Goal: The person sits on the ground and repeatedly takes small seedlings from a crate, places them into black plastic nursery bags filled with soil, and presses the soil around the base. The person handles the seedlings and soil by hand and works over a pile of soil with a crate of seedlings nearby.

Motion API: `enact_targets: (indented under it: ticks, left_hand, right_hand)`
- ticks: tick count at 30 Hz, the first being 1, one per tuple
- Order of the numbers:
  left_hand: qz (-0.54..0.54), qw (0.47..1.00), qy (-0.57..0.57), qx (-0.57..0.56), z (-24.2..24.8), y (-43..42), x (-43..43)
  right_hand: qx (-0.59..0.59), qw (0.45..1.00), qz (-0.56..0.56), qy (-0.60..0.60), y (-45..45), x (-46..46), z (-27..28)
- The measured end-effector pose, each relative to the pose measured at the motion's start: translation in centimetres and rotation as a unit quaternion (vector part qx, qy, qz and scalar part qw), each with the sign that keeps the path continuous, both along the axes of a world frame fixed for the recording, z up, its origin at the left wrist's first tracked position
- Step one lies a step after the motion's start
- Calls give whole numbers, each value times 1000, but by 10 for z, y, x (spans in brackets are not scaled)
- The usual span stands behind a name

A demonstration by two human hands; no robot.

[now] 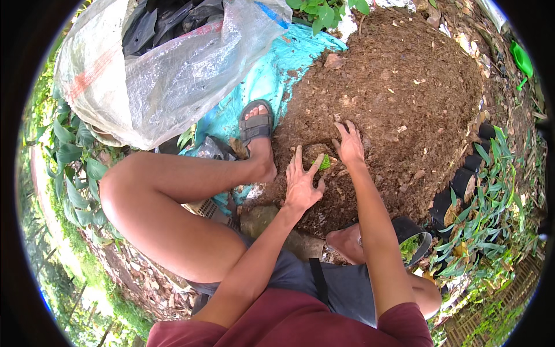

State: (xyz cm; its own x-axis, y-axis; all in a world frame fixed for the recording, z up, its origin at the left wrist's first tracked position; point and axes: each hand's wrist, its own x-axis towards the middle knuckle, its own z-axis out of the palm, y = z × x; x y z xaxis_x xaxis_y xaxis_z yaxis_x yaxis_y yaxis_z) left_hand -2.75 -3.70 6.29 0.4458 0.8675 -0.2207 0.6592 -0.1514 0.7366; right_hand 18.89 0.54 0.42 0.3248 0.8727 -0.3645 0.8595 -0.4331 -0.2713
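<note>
A wide mound of brown soil (390, 95) lies before me on a turquoise plastic sheet (264, 73). My left hand (302, 184) is over the near part of the mound, its fingers spread. Between my two hands a small bright green plant (324, 162) shows at the soil, close to the left fingertips. My right hand (349, 145) touches the soil just right of the plant, fingers apart and curved downward. I see nothing held in either hand. Whether the left fingers press the soil cannot be told.
A translucent woven sack (186, 73) with black plastic bags (167, 24) stands at the upper left. Black pots with seedlings (461, 182) line the right side. A dark round container with green plants (409, 245) stands by my right leg. A green watering can (521, 60) lies far right.
</note>
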Motion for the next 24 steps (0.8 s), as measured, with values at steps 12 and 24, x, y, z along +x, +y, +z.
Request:
enact_targets:
  ticks: [12, 24]
  left_hand:
    - [95, 990, -21, -105, 0, 23, -17]
    - [259, 953, -130, -90, -48, 48, -45]
  right_hand:
    - [-5, 982, -131, 136, -50, 60, 6]
    - [-45, 945, -25, 322, -91, -21, 104]
